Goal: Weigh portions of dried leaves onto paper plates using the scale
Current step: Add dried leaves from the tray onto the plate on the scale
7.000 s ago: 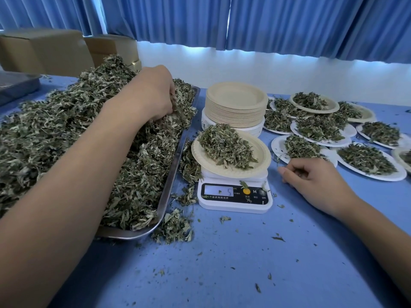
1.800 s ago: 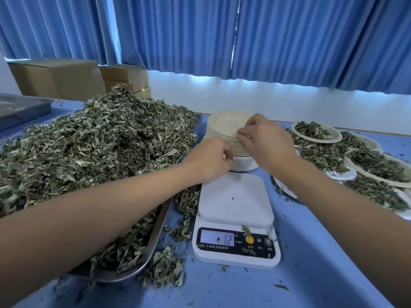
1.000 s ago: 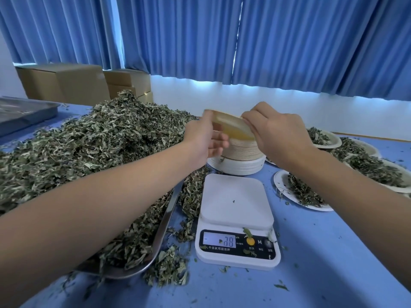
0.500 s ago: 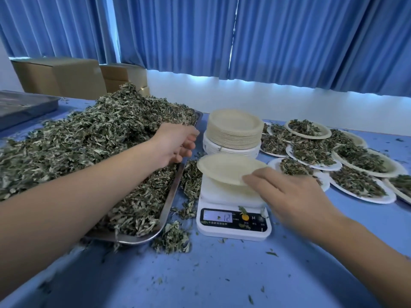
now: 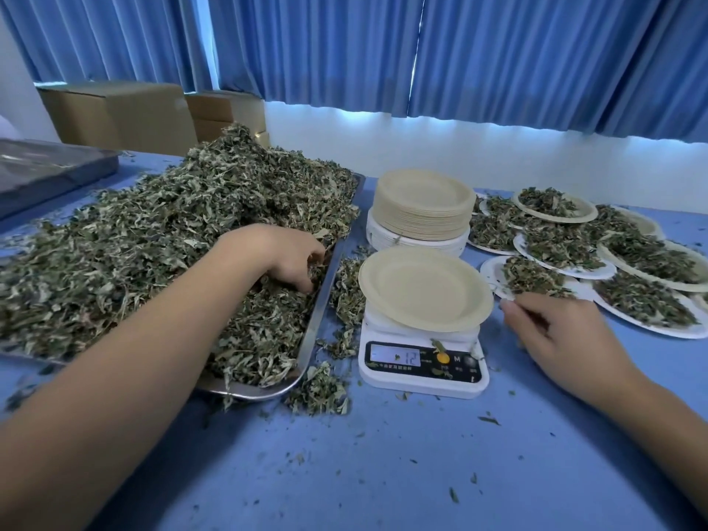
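Observation:
An empty beige paper plate (image 5: 423, 289) lies on the white scale (image 5: 421, 367), whose display reads 12. Left of it, a metal tray (image 5: 320, 300) holds a big heap of dried leaves (image 5: 161, 239). My left hand (image 5: 285, 256) digs into the heap near the tray's right edge, its fingers curled down round leaves. My right hand (image 5: 555, 327) rests on the blue table just right of the scale, fingers loosely curled and holding nothing.
A stack of empty plates (image 5: 421, 205) stands behind the scale. Several plates filled with leaves (image 5: 567, 247) cover the right rear of the table. Loose leaves (image 5: 320, 390) lie spilled between tray and scale. Cardboard boxes (image 5: 118, 116) and a second tray (image 5: 49, 166) sit at the back left.
My right hand let go of the plate, which now lies on the scale, and drew back to the right. My left hand pushed down into the leaf heap.

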`<move>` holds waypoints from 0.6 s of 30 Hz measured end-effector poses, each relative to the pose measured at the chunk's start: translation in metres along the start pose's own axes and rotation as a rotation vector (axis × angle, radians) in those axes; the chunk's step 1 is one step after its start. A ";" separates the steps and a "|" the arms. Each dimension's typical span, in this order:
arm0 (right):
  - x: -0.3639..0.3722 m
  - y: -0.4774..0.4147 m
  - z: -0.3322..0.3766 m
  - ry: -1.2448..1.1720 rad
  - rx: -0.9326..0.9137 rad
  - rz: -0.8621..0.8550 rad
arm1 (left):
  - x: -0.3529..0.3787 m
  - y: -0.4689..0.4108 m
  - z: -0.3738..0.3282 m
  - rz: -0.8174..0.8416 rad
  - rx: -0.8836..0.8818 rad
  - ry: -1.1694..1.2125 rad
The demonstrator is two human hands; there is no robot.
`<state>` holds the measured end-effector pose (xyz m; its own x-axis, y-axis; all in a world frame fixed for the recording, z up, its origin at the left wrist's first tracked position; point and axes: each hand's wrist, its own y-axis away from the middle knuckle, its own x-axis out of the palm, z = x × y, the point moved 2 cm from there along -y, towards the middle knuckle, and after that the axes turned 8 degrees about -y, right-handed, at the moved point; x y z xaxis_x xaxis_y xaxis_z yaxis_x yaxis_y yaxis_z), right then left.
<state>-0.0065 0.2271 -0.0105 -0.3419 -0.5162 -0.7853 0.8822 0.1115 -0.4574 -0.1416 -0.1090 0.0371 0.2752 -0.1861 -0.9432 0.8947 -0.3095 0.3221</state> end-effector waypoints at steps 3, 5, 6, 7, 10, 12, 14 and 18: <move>0.002 0.000 -0.008 -0.036 0.058 0.044 | -0.003 0.003 -0.004 -0.029 -0.006 -0.016; 0.003 0.001 -0.009 -0.050 0.061 0.040 | -0.005 0.008 -0.007 -0.061 -0.022 -0.061; 0.004 0.001 -0.008 -0.054 0.061 0.041 | -0.006 0.009 -0.006 -0.073 -0.034 -0.054; 0.004 0.000 -0.007 -0.058 0.060 0.041 | -0.008 0.010 -0.005 -0.089 -0.041 -0.033; 0.002 0.000 -0.008 -0.073 0.089 0.044 | -0.015 0.016 -0.002 -0.165 -0.072 0.043; 0.001 0.001 -0.009 -0.082 0.112 0.053 | -0.022 0.022 0.000 -0.213 -0.102 0.113; 0.000 0.002 -0.009 -0.105 0.122 0.052 | -0.027 0.026 0.003 -0.244 -0.120 0.114; 0.000 0.002 -0.009 -0.115 0.130 0.067 | -0.037 0.026 0.008 -0.321 -0.129 0.181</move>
<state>-0.0072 0.2353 -0.0151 -0.2484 -0.6055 -0.7560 0.9387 0.0419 -0.3421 -0.1315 -0.1170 0.0809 0.0218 0.0720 -0.9972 0.9791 -0.2032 0.0067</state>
